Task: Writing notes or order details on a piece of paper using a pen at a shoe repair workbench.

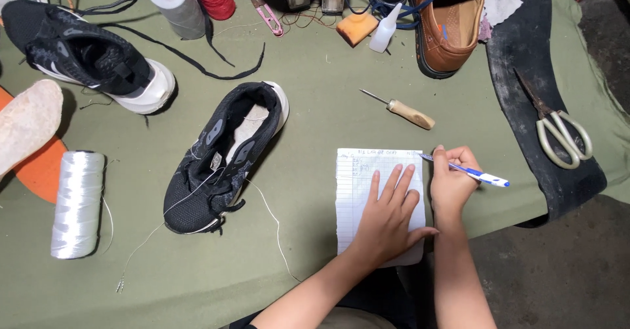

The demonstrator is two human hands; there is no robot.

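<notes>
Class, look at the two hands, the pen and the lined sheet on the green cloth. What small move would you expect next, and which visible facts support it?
Probably a short pen stroke along the top line. The right hand grips the blue and white pen with its tip at the upper right edge of the lined sheet, beside writing already there. The left hand lies flat on the sheet, pinning it to the green cloth.

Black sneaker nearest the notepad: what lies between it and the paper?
Head view: between the black sneaker and the lined notepad, only a loose white thread trails across the green cloth; otherwise the stretch is bare.
</notes>
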